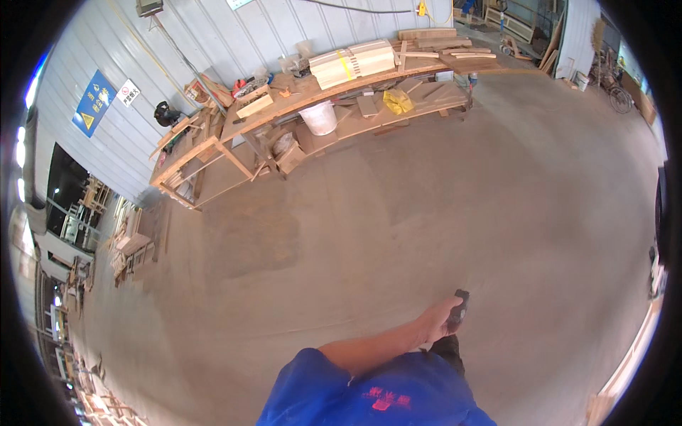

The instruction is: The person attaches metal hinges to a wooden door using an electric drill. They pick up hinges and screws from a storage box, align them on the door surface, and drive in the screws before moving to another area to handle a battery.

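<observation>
Bench (302, 93): along the wall (238, 32), bearing boards (373, 60).
Left hand (435, 323): fingers clamped around the dark device (460, 309).
Dark device: in our grip, over the floor (540, 213).
Right hand: unseen; we cannot tell its fingers' state.
Grip: holding step, we judge; next move calls for steadiness.

Wall (245, 42) far ahead-left of left hand (438, 321): 1 blue sign (95, 99), yellow triangle (87, 121); 1 white sign (128, 92), red circle (126, 89). Blue shirt (320, 394), below-left of hand: red print (387, 397).
</observation>
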`<state>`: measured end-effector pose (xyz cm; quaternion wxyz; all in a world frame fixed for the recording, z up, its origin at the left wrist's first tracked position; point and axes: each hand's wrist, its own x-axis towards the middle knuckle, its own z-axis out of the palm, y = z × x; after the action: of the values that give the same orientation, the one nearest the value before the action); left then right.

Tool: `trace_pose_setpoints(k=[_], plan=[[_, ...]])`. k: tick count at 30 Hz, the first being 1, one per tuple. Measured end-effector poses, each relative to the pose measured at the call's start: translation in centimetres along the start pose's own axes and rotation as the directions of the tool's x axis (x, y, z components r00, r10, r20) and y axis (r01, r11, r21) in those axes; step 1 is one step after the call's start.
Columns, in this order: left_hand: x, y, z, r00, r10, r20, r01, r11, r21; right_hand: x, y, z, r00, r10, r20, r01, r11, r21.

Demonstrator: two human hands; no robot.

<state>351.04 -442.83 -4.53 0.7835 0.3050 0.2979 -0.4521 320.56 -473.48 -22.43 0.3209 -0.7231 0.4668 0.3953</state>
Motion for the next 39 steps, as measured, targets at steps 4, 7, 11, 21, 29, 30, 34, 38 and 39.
trace_pose_setpoints(k=[4, 7, 11, 21, 29, 30, 34, 38, 39], plan=[[10.8, 7.3, 9.6, 0.998, -0.031, -0.049, 0.027, 0.996, -0.081, 8.3, -8.5, -11.7, 1.0, -0.002, 0.013, 0.003, 0.998, -0.055], [16.9, 13.1, 16.5, 0.998, -0.05, -0.024, 0.049, 0.996, -0.07, 14.2, -14.0, -20.7, 1.0, 0.004, 0.017, -0.003, 0.996, -0.094], [23.6, 23.1, 23.7, 0.993, 0.021, 0.113, -0.015, 0.999, -0.053, 21.9, -27.3, -35.7, 0.934, -0.358, -0.01, 0.248, 0.667, -0.702], [51.9, 49.2, 41.9, 1.0, -0.019, -0.025, 0.013, 0.975, -0.222, 34.7, -58.3, -59.8, 0.979, -0.012, -0.202, 0.047, 0.985, 0.169], [67.1, 69.1, 61.2, 0.997, 0.075, 0.008, -0.075, 0.996, -0.039, 48.8, -65.3, -70.7, 0.997, 0.065, 0.037, -0.064, 0.998, -0.022], [69.6, 71.7, 62.3, 0.996, 0.091, 0.001, -0.091, 0.994, -0.065, 53.8, -62.9, -71.5, 0.996, 0.028, 0.079, -0.034, 0.997, 0.075], [83.9, 80.2, 69.3, 0.998, 0.025, -0.063, -0.04, 0.968, -0.248, 68.0, -63.8, -81.5, 0.999, 0.043, 0.003, -0.043, 0.991, -0.13], [91.5, 87.7, 75.9, 0.993, 0.069, -0.094, -0.095, 0.946, -0.309, 71.2, -91.3, -99.5, 0.995, 0.011, -0.102, -0.031, 0.979, -0.202], [93.7, 89.6, 79.0, 0.998, 0.033, -0.061, -0.051, 0.946, -0.319, 73.5, -91.5, -103.9, 0.836, -0.477, -0.27, 0.324, 0.828, -0.458]])
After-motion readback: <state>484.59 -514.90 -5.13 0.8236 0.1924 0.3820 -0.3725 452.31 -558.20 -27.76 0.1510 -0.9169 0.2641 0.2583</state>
